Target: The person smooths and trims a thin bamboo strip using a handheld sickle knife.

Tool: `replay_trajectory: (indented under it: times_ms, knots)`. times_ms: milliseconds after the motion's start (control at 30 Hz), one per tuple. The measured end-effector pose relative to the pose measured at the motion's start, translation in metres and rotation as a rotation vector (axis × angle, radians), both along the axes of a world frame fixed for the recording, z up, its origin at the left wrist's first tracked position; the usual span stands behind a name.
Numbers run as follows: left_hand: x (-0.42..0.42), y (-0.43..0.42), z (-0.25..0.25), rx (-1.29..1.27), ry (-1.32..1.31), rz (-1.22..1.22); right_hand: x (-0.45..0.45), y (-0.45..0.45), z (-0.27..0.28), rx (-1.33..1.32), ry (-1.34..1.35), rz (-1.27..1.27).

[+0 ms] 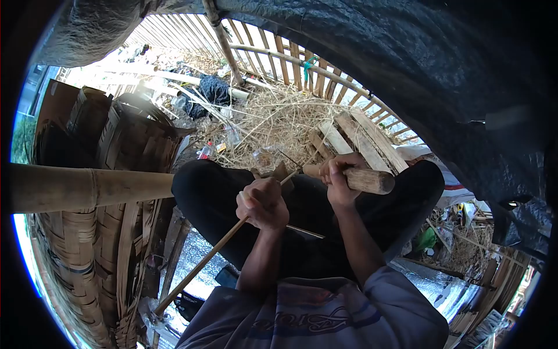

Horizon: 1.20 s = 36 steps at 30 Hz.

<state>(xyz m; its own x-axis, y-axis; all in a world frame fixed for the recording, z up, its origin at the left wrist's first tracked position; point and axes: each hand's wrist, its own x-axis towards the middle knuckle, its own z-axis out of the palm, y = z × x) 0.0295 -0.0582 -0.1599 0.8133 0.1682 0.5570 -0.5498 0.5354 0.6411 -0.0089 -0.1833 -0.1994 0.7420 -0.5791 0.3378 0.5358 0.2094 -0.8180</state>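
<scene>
My left hand [263, 203] is closed round a thin bamboo strip [200, 266], which slants from the lower left up to the middle, between my knees. My right hand [343, 175] grips a thick wooden handle [369, 181] whose round end sticks out to the right. The far end of the handle points toward the tip of the strip, where a thin dark blade-like piece shows; how they touch is too small to tell. Another thin strip [305, 232] lies below my hands, over the dark trousers [218, 192].
A thick bamboo pole [99, 189] runs in from the left to my knee, beside stacked woven bamboo [81, 250]. Ahead are straw shavings [279, 119], wooden planks [363, 136], a bottle [206, 151] and a slatted fence [279, 61]. Dark sheeting [430, 64] hangs at the upper right.
</scene>
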Motion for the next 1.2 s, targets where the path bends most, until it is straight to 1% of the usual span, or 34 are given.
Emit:
replay_trajectory:
  times_ms: [33,100,133,167,233,267,333,367,400,433,467,500,533,567,600,633,667,700,733,767,800,833,900,933,967,1000,1033,1067,1100,1133,1167,1200]
  knots:
    - [0.003,0.000,0.006,-0.005,-0.011,0.002,0.005,-0.003,0.013,-0.005,-0.011,0.002]
    - [-0.001,0.009,0.019,-0.096,-0.064,-0.131,-0.005,-0.005,0.044,-0.172,-0.299,-0.042]
    - [0.002,0.008,0.019,-0.158,-0.038,-0.137,-0.016,-0.004,0.062,-0.097,-0.416,0.008]
    - [0.003,0.008,0.018,-0.158,-0.035,-0.132,-0.030,-0.004,0.078,-0.006,-0.390,0.079]
    - [0.007,0.007,0.019,-0.198,-0.008,-0.107,-0.032,-0.012,0.090,-0.148,-0.495,0.160]
    - [0.008,0.006,0.019,-0.205,-0.012,-0.113,-0.027,-0.011,0.083,-0.156,-0.498,0.156]
    - [0.007,0.004,0.020,-0.148,-0.008,-0.108,-0.009,-0.007,0.039,-0.147,-0.344,0.005]
    - [0.006,0.003,0.016,-0.156,-0.011,-0.115,-0.004,-0.016,-0.001,-0.248,-0.068,-0.069]
    - [0.004,0.002,0.011,-0.119,0.039,-0.037,0.000,-0.026,-0.045,-0.344,0.209,-0.143]
    - [0.003,0.002,0.008,-0.078,0.090,0.039,0.007,-0.032,-0.078,-0.247,0.331,-0.128]
    - [0.002,0.005,0.010,-0.081,0.085,0.026,0.012,-0.036,-0.108,-0.145,0.449,-0.118]
    - [0.005,0.008,0.012,-0.142,0.037,-0.032,0.011,-0.041,-0.134,-0.145,0.442,-0.139]
    - [0.009,0.009,0.014,-0.206,-0.012,-0.093,0.008,-0.046,-0.157,-0.165,0.583,-0.292]
    - [0.012,0.007,0.014,-0.212,-0.017,-0.117,0.006,-0.051,-0.177,-0.182,0.728,-0.446]
    - [0.013,0.005,0.012,-0.170,0.132,-0.077,0.008,-0.051,-0.192,-0.310,0.632,-0.648]
    - [0.012,0.002,0.008,-0.125,0.283,-0.033,0.006,-0.052,-0.198,-0.310,0.635,-0.666]
    - [0.010,-0.007,0.000,-0.059,0.351,-0.032,0.004,-0.054,-0.203,-0.181,0.708,-0.569]
    - [0.008,-0.019,-0.016,-0.029,0.389,-0.036,0.003,-0.054,-0.204,-0.054,0.775,-0.465]
    - [0.009,-0.032,-0.035,0.002,0.425,-0.036,0.005,-0.053,-0.188,0.000,0.770,-0.437]
    - [0.010,-0.045,-0.058,0.067,0.403,-0.061,0.005,-0.051,-0.170,-0.005,0.769,-0.441]
    - [0.012,-0.055,-0.079,0.134,0.382,-0.084,0.003,-0.048,-0.152,0.043,0.704,-0.398]
    - [0.015,-0.060,-0.092,0.131,0.381,-0.086,0.003,-0.047,-0.143,0.091,0.638,-0.356]
    - [0.016,-0.068,-0.113,0.442,0.520,-0.226,0.000,-0.050,-0.149,0.055,0.602,-0.375]
    - [0.016,-0.066,-0.125,0.434,0.521,-0.225,-0.001,-0.053,-0.154,0.044,0.636,-0.381]
    - [0.020,-0.058,-0.136,0.374,0.568,-0.215,-0.003,-0.056,-0.158,0.033,0.669,-0.384]
    - [0.024,-0.053,-0.140,0.316,0.610,-0.202,-0.003,-0.057,-0.152,0.028,0.663,-0.378]
    - [0.027,-0.052,-0.125,0.316,0.605,-0.194,-0.005,-0.055,-0.138,0.113,0.682,-0.392]
    - [0.030,-0.049,-0.112,0.198,0.575,-0.160,-0.008,-0.052,-0.125,0.203,0.704,-0.406]
    - [0.030,-0.044,-0.093,0.086,0.549,-0.126,-0.012,-0.049,-0.108,0.213,0.708,-0.401]
    - [0.030,-0.034,-0.076,0.107,0.469,-0.140,-0.014,-0.048,-0.090,0.227,0.642,-0.397]
    - [0.028,-0.025,-0.054,0.120,0.469,-0.140,-0.013,-0.050,-0.081,0.243,0.573,-0.397]
    - [0.023,-0.017,-0.031,0.144,0.425,-0.107,-0.011,-0.056,-0.089,0.211,0.488,-0.401]
